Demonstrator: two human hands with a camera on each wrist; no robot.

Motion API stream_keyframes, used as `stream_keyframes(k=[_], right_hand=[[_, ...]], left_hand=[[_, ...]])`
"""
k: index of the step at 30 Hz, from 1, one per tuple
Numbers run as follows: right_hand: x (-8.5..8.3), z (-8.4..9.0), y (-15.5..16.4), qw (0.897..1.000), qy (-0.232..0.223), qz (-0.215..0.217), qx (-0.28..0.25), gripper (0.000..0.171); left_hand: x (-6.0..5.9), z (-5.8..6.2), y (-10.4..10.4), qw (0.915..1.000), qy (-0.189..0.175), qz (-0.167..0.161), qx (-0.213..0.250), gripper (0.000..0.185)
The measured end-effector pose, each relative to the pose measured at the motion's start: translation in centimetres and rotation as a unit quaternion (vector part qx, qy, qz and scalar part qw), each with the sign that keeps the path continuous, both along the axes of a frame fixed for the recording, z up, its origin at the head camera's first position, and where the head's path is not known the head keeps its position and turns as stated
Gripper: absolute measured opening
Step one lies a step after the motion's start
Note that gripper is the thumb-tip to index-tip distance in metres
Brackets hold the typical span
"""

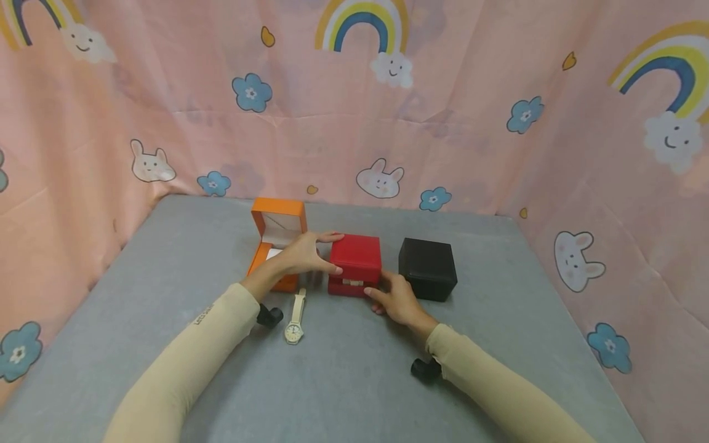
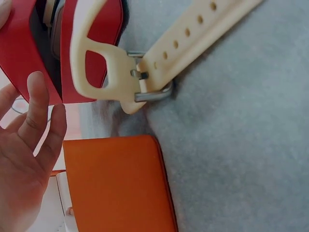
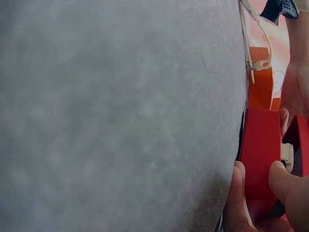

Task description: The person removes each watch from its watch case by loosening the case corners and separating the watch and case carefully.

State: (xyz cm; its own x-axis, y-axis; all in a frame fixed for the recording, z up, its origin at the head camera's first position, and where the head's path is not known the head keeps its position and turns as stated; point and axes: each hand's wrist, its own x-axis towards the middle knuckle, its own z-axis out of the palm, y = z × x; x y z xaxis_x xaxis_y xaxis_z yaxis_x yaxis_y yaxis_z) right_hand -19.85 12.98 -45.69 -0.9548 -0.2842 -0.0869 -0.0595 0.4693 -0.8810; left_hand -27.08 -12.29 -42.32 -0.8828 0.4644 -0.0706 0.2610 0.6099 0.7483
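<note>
The red watch box (image 1: 356, 252) stands mid-table with its lid partly raised at the front. Through the gap shows a light-coloured watch (image 3: 287, 154) inside. My left hand (image 1: 301, 253) spans the lid's left side, thumb at the front and a finger along the top, holding it. With thumb on the front of the lower part and fingers around its edge, my right hand (image 1: 400, 301) grips the base at the right corner. A cream watch (image 1: 293, 332) lies on the table below my left hand; its buckled strap (image 2: 193, 38) looms large in the left wrist view.
An orange watch box (image 1: 279, 208) stands open behind my left hand, a white piece inside. To the right of the red box sits a closed black box (image 1: 426, 264). The grey tabletop (image 1: 343, 381) ends against a pink patterned curtain (image 1: 310, 135).
</note>
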Motion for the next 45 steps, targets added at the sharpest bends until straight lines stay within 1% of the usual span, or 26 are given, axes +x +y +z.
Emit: stream_keyframes(k=[9,15,26,29,37,41,45], right_hand=[[0.03,-0.10,0.04,1.000,0.008,0.005,-0.003,0.051],[0.05,-0.17,0.05,1.000,0.008,0.002,-0.005,0.051],[0.09,-0.21,-0.02,1.000,0.015,-0.001,-0.011,0.050],[0.06,-0.14,-0.01,1.000,0.014,0.000,-0.009,0.052],[0.04,-0.07,0.09,1.000,0.003,0.000,-0.001,0.057],[0.02,-0.03,0.13,1.000,-0.001,-0.002,0.001,0.065],[0.02,0.08,0.23,1.000,-0.001,0.000,0.002,0.071]], left_hand=[[-0.08,-0.01,-0.04,0.9999,0.002,0.002,0.016,0.081],[-0.11,0.28,-0.03,0.9996,-0.011,0.003,0.026,0.079],[-0.24,0.34,0.02,0.9979,-0.038,0.032,0.042,0.070],[-0.32,0.31,0.05,0.9971,-0.046,0.038,0.047,0.069],[-0.56,0.17,0.26,0.9952,-0.060,0.041,0.066,0.064],[-0.69,0.30,0.33,0.9938,-0.068,0.048,0.074,0.064],[-0.73,0.56,0.41,0.9934,-0.067,0.052,0.077,0.063]])
